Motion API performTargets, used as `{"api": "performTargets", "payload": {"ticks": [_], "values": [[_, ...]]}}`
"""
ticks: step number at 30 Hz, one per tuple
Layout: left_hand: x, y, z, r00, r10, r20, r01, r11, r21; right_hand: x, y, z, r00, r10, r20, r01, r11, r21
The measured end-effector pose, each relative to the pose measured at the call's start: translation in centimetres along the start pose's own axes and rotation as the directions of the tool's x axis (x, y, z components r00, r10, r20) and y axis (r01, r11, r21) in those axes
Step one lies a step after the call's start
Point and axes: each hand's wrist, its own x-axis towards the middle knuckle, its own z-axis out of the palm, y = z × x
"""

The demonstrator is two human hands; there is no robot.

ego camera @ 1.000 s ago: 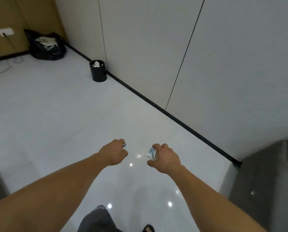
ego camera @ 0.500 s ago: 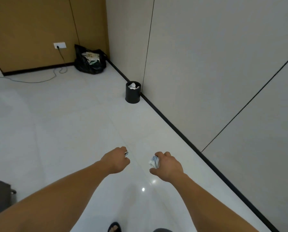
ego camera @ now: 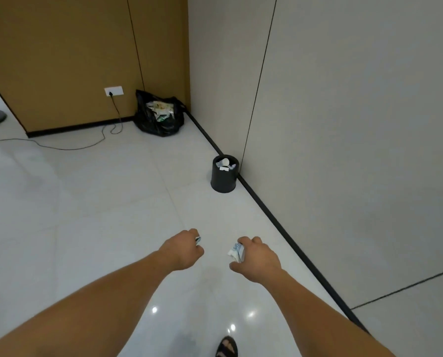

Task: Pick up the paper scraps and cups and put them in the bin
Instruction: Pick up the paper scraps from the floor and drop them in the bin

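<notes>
The black bin [ego camera: 223, 178] against the wall [ego camera: 344, 124] holds white paper [ego camera: 225, 163]; the black bag [ego camera: 148, 123] beyond holds rubbish [ego camera: 161, 109]. The left hand [ego camera: 183, 249] clenches a small scrap [ego camera: 198, 239]; the right hand [ego camera: 258, 259] grasps crumpled paper [ego camera: 236, 252].

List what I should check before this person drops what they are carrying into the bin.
1. The right hand grips the crumpled paper: ok.
2. The left hand holds a scrap: only a sliver shows, so I cannot tell what it is.
3. The bin stands upright by the wall: ok.
4. Room in the bin: cannot tell, as white scraps lie near its rim.
5. Both hands above the bin: not ok, it stands well ahead of them.
6. The cable off the path: ok, it lies far to the left.
</notes>
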Motion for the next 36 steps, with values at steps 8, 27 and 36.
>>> {"api": "performTargets", "payload": {"ticks": [8, 27, 36], "values": [[14.3, -1.3, -6.3, 0.996, -0.09, 0.001, 0.09, 0.993, -0.074, 16.9, -2.5, -6.6, 0.997, -0.066, 0.035, 0.068, 0.997, -0.041], [56.0, -0.7, -23.7, 0.987, 0.079, 0.138, -0.076, 0.997, -0.033, 55.0, -5.9, -18.1, 0.992, 0.114, 0.063, -0.115, 0.993, 0.026], [72.9, 4.1, -28.3, 0.986, 0.022, 0.165, -0.022, 1.0, -0.003, 72.4, -1.6, -23.6, 0.991, 0.072, 0.114, -0.082, 0.993, 0.08]]}}
